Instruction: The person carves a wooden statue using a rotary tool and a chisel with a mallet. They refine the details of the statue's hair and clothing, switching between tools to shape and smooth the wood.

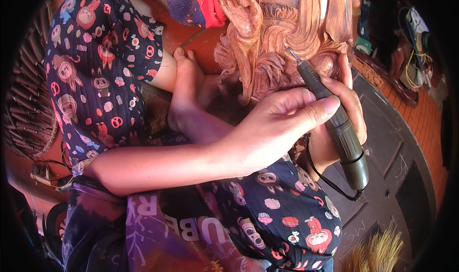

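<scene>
A black handheld rotary carving tool (345, 137) lies slantwise in front of me, its thin metal bit pointing up and left toward a reddish-brown wood carving (277, 56). My left hand (282, 123) is closed on the tool, with the thumb across its body and the fingers curled at its side. Behind and to the right is my right hand (355, 99), fingers bent around the same tool; its palm is partly hidden. The bit overlaps the carved folds, but whether it touches the wood I cannot tell. A dark cord (330, 183) leaves the tool's lower end.
Patterned shorts cover my bent legs, and a bare foot (186, 71) rests beside the carving. A dark panelled board (389, 171) lies at the right, with a yellow-bristled brush (377, 248) below. Cables (420, 56), a power strip (40, 173) and a red-and-blue cloth (210, 4) lie around.
</scene>
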`<state>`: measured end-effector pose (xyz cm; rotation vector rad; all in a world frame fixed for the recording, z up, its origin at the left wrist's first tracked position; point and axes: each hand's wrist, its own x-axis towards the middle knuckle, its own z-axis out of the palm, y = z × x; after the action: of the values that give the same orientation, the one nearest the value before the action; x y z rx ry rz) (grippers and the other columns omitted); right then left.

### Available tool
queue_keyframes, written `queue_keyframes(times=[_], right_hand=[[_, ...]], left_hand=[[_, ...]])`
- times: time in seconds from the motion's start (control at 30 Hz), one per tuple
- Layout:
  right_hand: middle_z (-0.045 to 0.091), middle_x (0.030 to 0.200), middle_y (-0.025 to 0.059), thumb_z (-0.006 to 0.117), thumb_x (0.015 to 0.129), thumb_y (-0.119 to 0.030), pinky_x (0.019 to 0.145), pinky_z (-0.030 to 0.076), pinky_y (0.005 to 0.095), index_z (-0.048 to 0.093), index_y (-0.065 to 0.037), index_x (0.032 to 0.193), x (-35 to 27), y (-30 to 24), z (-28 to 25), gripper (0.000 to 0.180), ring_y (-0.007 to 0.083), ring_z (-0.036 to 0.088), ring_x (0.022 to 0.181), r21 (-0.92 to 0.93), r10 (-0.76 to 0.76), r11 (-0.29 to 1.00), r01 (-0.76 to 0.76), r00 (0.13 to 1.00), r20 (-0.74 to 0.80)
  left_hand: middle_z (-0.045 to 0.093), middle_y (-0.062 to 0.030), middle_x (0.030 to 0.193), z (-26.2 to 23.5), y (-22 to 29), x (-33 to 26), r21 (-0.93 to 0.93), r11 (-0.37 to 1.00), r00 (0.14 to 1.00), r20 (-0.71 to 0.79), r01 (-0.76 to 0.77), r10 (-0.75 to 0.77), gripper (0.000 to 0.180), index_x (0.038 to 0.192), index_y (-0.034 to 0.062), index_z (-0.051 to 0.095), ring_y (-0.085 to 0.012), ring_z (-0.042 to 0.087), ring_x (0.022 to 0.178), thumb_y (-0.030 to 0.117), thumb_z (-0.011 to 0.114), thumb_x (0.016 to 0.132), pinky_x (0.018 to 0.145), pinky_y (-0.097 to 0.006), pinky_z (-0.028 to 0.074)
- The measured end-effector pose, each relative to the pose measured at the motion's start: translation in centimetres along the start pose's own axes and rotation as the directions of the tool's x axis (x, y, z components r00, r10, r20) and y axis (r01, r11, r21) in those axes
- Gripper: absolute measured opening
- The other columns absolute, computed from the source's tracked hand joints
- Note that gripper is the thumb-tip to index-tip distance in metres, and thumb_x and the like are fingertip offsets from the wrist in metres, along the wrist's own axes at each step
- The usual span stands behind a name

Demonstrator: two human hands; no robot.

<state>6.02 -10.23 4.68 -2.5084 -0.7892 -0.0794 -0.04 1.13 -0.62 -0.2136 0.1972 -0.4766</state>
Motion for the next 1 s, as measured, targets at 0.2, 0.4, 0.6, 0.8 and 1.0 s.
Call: queue_keyframes(times=[0.2,0.4,0.6,0.8,1.0], right_hand=[[0.069,0.084,0.0150,0.078,0.067,-0.008,0.100,0.044,0.0563,0.067,0.007,0.092,-0.4,0.3,-0.6,0.031,0.0252,0.069,0.086,0.041,0.051,0.998,-0.052,0.999,0.013],[0.068,0.088,0.0165,0.078,0.068,-0.007,0.101,0.044,0.0564,0.066,0.007,0.095,-0.8,0.9,-0.9,0.033,0.0321,0.067,0.095,0.059,0.030,0.998,-0.029,0.999,-0.021],[0.069,0.086,0.0161,0.078,0.066,-0.006,0.100,0.044,0.0556,0.067,0.007,0.093,-0.7,0.6,-0.6,0.033,0.0299,0.068,0.091,0.038,0.028,0.999,-0.027,0.999,-0.020],[0.069,0.082,0.0143,0.077,0.065,-0.006,0.100,0.045,0.0554,0.068,0.007,0.090,0.1,-0.1,-0.3,0.029,0.0241,0.069,0.083,0.028,0.012,1.000,-0.013,1.000,0.020],[0.069,0.083,0.0148,0.077,0.065,-0.005,0.099,0.045,0.0562,0.068,0.007,0.090,-0.2,0.4,-0.2,0.029,0.0249,0.069,0.084,0.032,-0.009,0.999,0.009,1.000,-0.004]], left_hand=[[0.060,0.0035,0.098,0.1,-0.4,0.5,0.000,0.999,0.996,0.075,-0.041,0.041,0.024,0.108,0.0062,0.060,-0.0029,0.053,0.096,0.027,0.053,0.099,0.086,-0.022,0.043],[0.063,-0.0036,0.102,0.6,-0.4,0.9,-0.049,0.999,0.995,0.092,-0.023,0.028,0.024,0.096,0.0007,0.061,-0.0064,0.052,0.100,0.021,0.049,0.102,0.092,-0.026,0.040],[0.060,0.0010,0.100,0.7,0.0,0.4,0.096,0.994,0.998,-0.034,0.055,-0.052,0.022,0.102,0.0040,0.061,-0.0048,0.053,0.097,0.024,0.051,0.100,0.089,-0.024,0.041],[0.058,0.0071,0.099,-0.3,-0.6,0.7,-0.060,0.994,0.982,0.160,-0.088,0.096,0.022,0.108,0.0112,0.061,-0.0016,0.054,0.096,0.030,0.054,0.099,0.086,-0.023,0.044],[0.059,0.0060,0.098,-0.4,-0.5,0.1,-0.017,1.000,0.999,0.032,-0.012,0.012,0.022,0.106,0.0082,0.062,-0.0020,0.053,0.095,0.028,0.053,0.099,0.085,-0.023,0.044]])
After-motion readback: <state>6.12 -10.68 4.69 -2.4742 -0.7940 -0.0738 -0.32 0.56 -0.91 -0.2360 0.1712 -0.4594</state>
